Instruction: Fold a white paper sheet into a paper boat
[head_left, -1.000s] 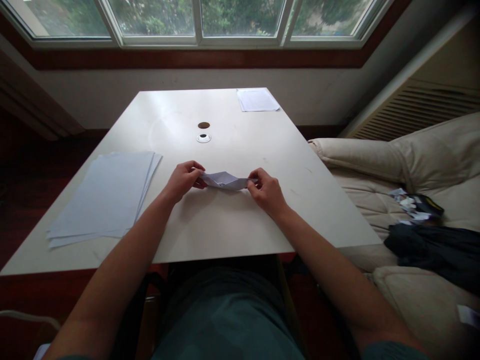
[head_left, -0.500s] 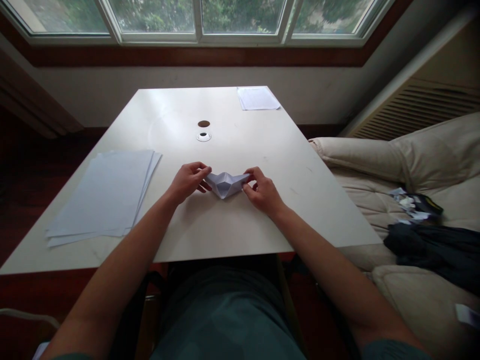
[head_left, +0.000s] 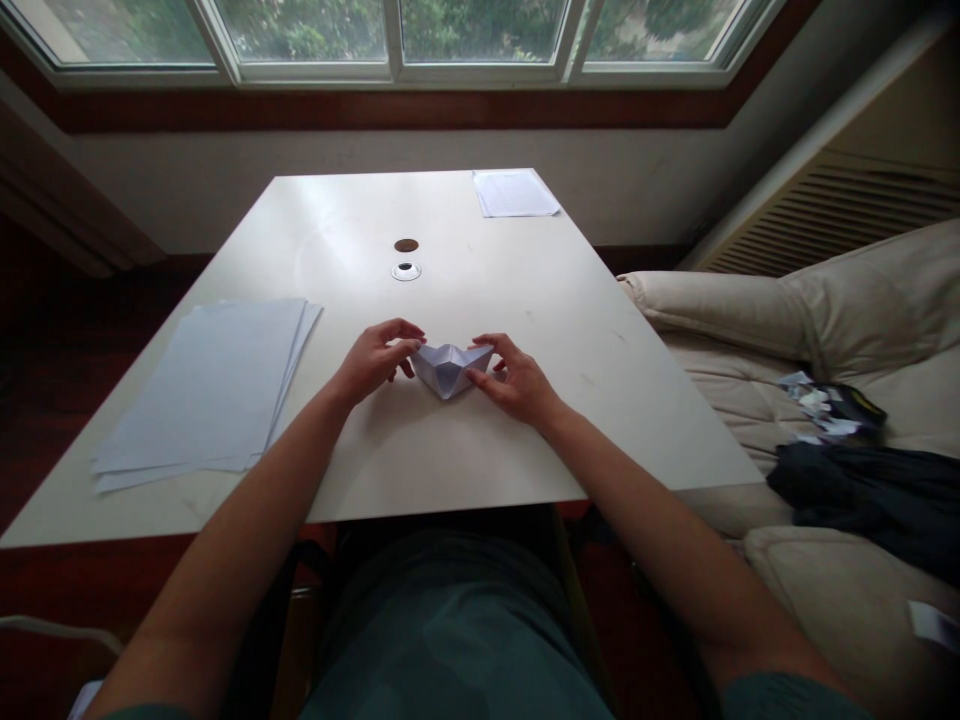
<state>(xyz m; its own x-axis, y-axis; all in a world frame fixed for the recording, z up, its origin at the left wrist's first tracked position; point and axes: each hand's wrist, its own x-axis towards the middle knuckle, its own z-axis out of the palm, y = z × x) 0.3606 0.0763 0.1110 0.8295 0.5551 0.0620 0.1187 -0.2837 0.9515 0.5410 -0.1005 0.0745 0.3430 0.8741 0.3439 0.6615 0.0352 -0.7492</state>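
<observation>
The folded paper rests on the table right in front of me, a pointed, boat-like shape with its tips to the left and right and its creases already made. My left hand is at the left tip, fingers curled over it; from this view I can't tell whether they pinch it or only touch it. My right hand is open, fingers spread, thumb at the paper's right edge, with no firm hold. This is shaping between my hands, not lifting; a lift would call for closing both hands on it. The stack of sheets lies to my left, and a loose sheet lies at the table's far end.
</observation>
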